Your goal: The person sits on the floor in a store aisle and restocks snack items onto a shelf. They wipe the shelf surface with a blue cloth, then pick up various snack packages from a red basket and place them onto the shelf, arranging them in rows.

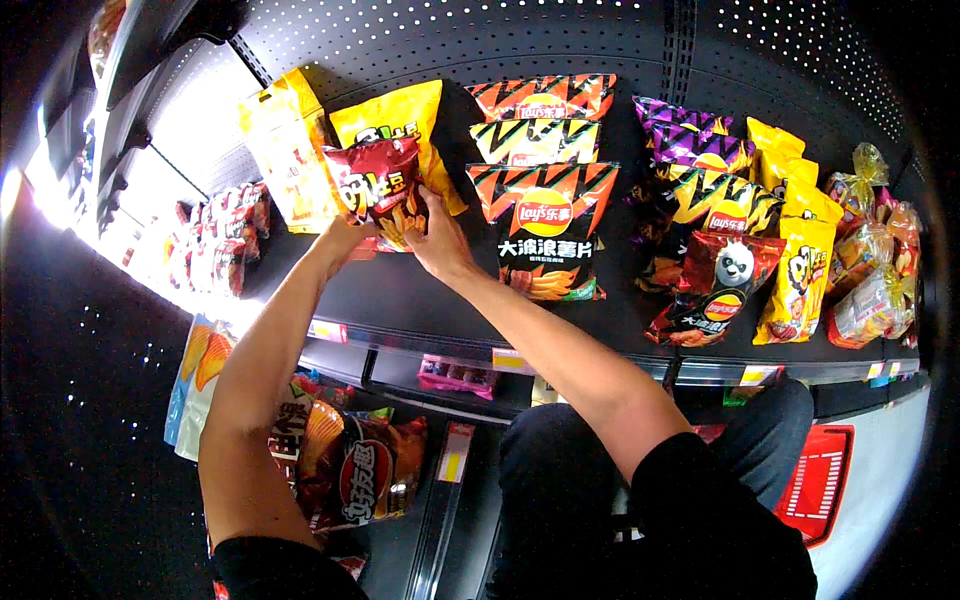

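A dark red snack bag [372,178] with fries pictured on its front is upright between my two hands, over the black shelf. My left hand [348,236] grips its lower left side. My right hand [440,238] holds its lower right side, with the thumb near the front. Right behind it stands a large yellow bag [405,112], partly covered. Another yellow bag [285,150] stands to the left, its lower corner close to my left hand. Just right of my right hand is a row of black-and-orange chip bags [545,235], one behind another.
Farther right stand a black-and-red chip bag [722,285], yellow bags [797,270] and clear-wrapped packs [868,300]. Small red packs [222,235] sit far left. The shelf's front edge [590,363] carries price tags. Below are larger chip bags [370,470] and a red basket [820,480].
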A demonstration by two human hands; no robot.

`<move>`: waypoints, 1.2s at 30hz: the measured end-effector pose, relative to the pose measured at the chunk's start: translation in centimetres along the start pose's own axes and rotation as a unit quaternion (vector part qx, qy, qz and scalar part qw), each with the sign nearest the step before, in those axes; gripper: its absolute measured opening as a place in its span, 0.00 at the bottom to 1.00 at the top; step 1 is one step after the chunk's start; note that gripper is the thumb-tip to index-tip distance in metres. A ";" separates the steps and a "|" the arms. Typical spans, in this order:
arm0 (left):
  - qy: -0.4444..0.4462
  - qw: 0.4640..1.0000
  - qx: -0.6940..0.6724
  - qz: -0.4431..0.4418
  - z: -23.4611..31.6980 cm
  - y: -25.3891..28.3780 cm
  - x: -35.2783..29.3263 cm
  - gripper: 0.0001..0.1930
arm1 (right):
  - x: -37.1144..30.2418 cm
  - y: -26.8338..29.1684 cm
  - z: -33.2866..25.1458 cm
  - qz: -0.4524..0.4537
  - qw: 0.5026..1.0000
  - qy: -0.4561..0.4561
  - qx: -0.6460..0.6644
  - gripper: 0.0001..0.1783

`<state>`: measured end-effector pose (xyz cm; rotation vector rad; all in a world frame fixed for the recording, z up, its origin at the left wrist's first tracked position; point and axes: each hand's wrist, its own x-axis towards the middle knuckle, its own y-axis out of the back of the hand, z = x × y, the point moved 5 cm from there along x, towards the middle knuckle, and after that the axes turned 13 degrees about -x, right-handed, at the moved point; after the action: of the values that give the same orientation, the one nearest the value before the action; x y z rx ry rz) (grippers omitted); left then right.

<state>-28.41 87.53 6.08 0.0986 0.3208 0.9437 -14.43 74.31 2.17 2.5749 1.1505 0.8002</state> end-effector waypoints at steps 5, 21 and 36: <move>0.020 0.999 0.031 -0.024 0.0 -0.2 0.5 0.29 | -0.5 0.4 1.3 0.040 0.998 0.020 -0.033 0.40; -0.004 0.977 0.210 -0.027 5.9 -7.1 -7.3 0.38 | -14.9 11.9 -2.2 -0.202 0.967 -0.017 0.152 0.15; -0.355 0.907 0.101 -0.201 9.2 -29.9 -28.3 0.16 | -34.4 40.7 -1.8 0.024 0.997 -0.013 0.071 0.10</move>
<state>-17.60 47.66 14.62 0.5338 -0.2375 0.4118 -8.87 21.48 6.23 2.7279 1.1826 0.7169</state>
